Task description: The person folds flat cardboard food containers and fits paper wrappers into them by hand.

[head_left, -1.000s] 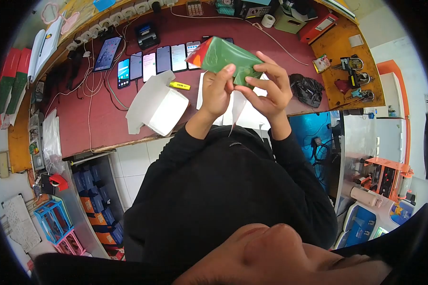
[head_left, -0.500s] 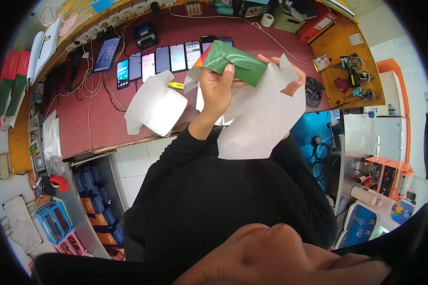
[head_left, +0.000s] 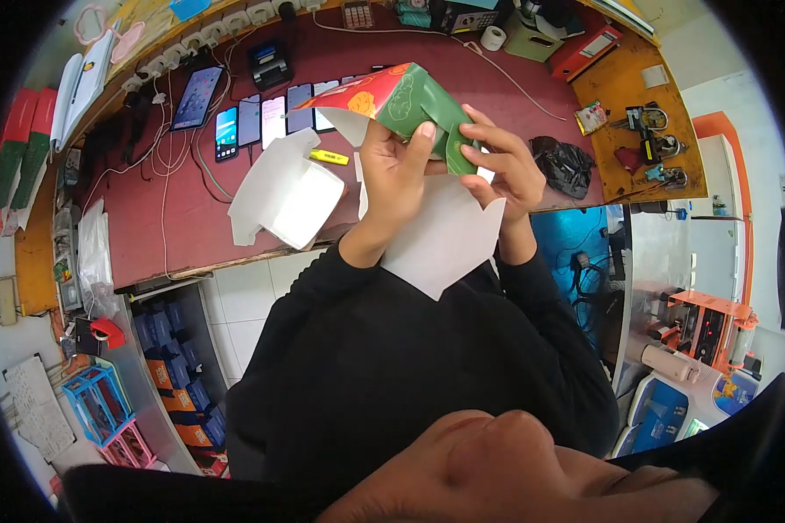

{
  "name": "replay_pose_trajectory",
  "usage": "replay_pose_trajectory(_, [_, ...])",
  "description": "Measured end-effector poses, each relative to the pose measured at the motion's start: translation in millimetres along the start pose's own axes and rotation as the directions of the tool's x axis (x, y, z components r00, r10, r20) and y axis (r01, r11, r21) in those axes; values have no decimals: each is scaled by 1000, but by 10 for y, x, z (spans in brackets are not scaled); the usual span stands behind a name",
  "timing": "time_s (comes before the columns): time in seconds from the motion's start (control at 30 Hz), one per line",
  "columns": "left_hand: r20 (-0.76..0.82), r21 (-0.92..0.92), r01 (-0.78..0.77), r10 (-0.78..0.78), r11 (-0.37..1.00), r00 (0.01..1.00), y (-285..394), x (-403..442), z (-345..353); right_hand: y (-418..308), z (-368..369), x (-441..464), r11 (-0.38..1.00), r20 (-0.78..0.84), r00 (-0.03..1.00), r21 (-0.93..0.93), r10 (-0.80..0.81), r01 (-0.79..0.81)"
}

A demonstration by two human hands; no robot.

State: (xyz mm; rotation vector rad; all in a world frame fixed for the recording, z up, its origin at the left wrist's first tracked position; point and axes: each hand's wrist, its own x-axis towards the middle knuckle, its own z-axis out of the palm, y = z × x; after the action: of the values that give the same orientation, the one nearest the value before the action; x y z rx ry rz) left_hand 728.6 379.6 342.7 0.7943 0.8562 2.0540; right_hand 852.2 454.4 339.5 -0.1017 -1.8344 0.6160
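A thin cardboard box (head_left: 423, 105), green and red outside with white inner faces, is held up partly folded over the desk's front edge. My left hand (head_left: 394, 179) grips its near side, thumb pressed on the green panel. My right hand (head_left: 508, 166) pinches the green end at the right between thumb and fingers. A large white flap (head_left: 449, 231) hangs below both hands, in front of my black top. To the left, another white box (head_left: 301, 209) stands at the desk edge with its flaps up. Beside it lies a yellow highlighter (head_left: 329, 157).
Several phones (head_left: 226, 135) lie in a row across the dark red desk (head_left: 183, 235), with a tablet (head_left: 196, 98) and cables at left. A black plastic bag (head_left: 563, 166) sits at right, near padlock-like items (head_left: 654, 118). A tissue roll (head_left: 493, 37) stands at the back.
The cardboard box has turned and bent, so its red printed side now shows at left. My right hand has come round from behind the white flap onto the green end.
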Motion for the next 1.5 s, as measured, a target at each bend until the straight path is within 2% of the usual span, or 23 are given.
replay_pose_trajectory(0.1, [24,-80,49,-47,996,999,-2,6,-21,-11,-24,-3,999,24,1000,39,-14,13])
replay_pose_trajectory(0.33, [11,-70,35,-34,997,999,-51,29,-9,1,-82,-17,998,83,995,9,-59,58])
replay_pose_trajectory(0.4, [-4,-131,90,-91,987,996,-43,24,33,6,-52,-30,999,75,996,-3,-54,54])
replay_pose_trajectory(0.47, [-6,-143,60,-62,988,998,-87,3,80,15,18,-77,992,-39,995,-94,-88,84])
replay_pose_trajectory(0.5, [-11,-154,28,-31,988,999,-107,-10,102,20,64,-99,992,-38,995,-94,-88,84])
replay_pose_trajectory(0.57, [-25,-180,57,-63,982,998,-111,-46,148,29,148,-137,1000,-234,972,-3,-19,19])
replay_pose_trajectory(0.63, [-33,-206,87,-96,975,995,-88,-66,183,60,169,-147,999,-248,968,-19,-35,31])
replay_pose_trajectory(0.7, [-9,-412,169,-189,895,982,-60,-75,220,90,173,-144,998,-263,963,-39,-50,41])
replay_pose_trajectory(0.8, [-14,-468,194,-227,862,974,-38,-65,187,123,166,-136,988,-234,964,-112,-126,102])
replay_pose_trajectory(0.9, [-31,-454,217,-258,864,966,-19,-48,137,120,105,-142,961,-98,987,-258,-129,100])
replay_pose_trajectory(0.93, [-47,-454,240,-292,858,955,-21,-42,118,121,61,-127,961,-99,987,-258,-128,99])
replay_pose_trajectory(1.0, [-39,-438,253,-300,863,953,-65,-40,74,131,-39,-92,966,75,990,-221,-123,137])
replay_pose_trajectory(1.13, [-26,-427,227,-263,875,964,-102,-45,97,118,-168,-51,971,199,977,-204,-83,124])
replay_pose_trajectory(1.2, [-24,-412,205,-236,888,971,-137,-76,151,146,-149,-79,972,120,983,-174,-137,156])
replay_pose_trajectory(1.27, [-15,-335,150,-164,930,986,-193,-111,180,144,-109,-91,977,60,989,-158,-136,144])
replay_pose_trajectory(1.33, [-6,-335,125,-135,934,991,-209,-104,182,144,-33,-118,982,1,991,-135,-135,134])
replay_pose_trajectory(1.4, [14,-407,160,-169,899,985,-207,-98,193,133,53,-169,986,-144,987,-162,-65,41])
replay_pose_trajectory(1.43, [14,-406,162,-171,899,985,-190,-97,199,126,73,-170,986,-145,987,-163,-64,40])
replay_pose_trajectory(1.5, [84,-486,270,-263,831,961,-134,-97,199,114,92,-171,973,-189,976,-223,-107,63])
